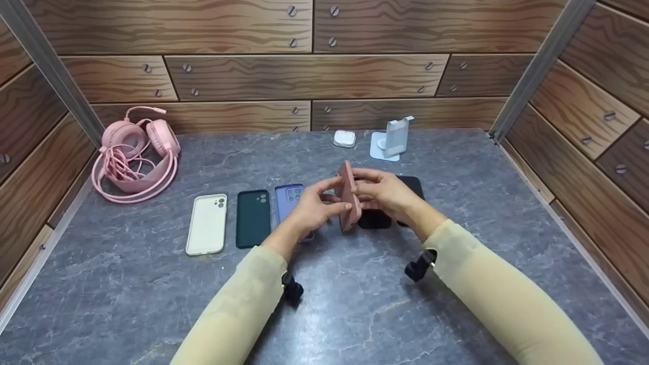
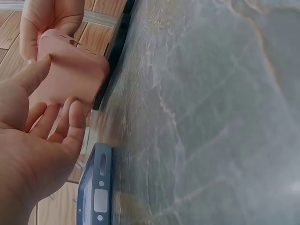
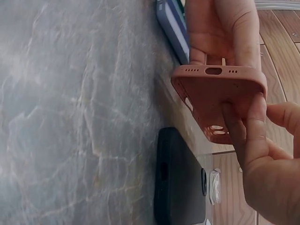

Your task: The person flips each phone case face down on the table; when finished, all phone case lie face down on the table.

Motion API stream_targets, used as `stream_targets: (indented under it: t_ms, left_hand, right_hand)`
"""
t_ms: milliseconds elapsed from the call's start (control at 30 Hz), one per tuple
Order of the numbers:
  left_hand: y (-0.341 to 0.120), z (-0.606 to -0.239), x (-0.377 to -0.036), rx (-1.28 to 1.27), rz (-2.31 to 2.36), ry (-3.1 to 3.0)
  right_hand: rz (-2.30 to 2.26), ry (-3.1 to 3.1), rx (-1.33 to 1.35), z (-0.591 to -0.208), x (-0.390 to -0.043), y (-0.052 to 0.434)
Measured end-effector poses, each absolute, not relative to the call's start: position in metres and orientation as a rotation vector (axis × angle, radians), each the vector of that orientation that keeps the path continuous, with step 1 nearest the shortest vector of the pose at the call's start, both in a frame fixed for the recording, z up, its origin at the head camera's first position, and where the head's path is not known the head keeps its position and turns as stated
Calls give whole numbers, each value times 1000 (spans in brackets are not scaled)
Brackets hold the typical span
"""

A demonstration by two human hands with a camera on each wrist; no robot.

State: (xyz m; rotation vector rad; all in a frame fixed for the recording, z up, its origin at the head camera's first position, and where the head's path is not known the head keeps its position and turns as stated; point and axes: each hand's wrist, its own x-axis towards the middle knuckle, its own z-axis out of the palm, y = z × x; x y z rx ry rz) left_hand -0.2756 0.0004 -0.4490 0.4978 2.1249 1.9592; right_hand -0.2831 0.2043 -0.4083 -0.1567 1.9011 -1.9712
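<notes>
Pink phone case [image 1: 348, 193]: held up on edge between both hands, over the middle of the gray table [image 1: 334, 314]; hollow side toward the right, plain back toward the left.
Pink headset [image 1: 134, 184]: rests at far left, cable bundled by the band.
Cream phone case [image 1: 205, 227]: lies flat, camera openings at upper right.
Dark green phone case [image 1: 253, 221]: lies just beside the cream one.
Lavender phone case [image 1: 287, 198]: lies next in line, partly hidden by the left hand.
Left hand [image 1: 310, 208]: grips the pink phone case, thumb against the back, fingers bent at the edge.
Small white case [image 1: 345, 138]: sits near the back wall.
First black phone-shaped item [image 1: 375, 220]: lies partly covered below the right hand.
Right hand [image 1: 389, 195]: holds the pink phone case too, two fingers inside the hollow.
Pale blue stand [image 1: 397, 138]: stands upright near the back wall.
Second black phone-shaped item [image 1: 412, 184]: lies partly behind the right hand.
</notes>
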Motion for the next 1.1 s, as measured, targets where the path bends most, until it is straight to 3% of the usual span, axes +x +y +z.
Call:
stream_targets:
  t_ms: [367,1100]
  left_hand:
    - [-5,-447,-275,323,1975,2215]
    - [-18,-443,-277,338,2021,2097]
  right_hand:
    - [-2122,1788,-110,-405,-281,205]
    - [-2131,1846,-174,-411,-282,208]
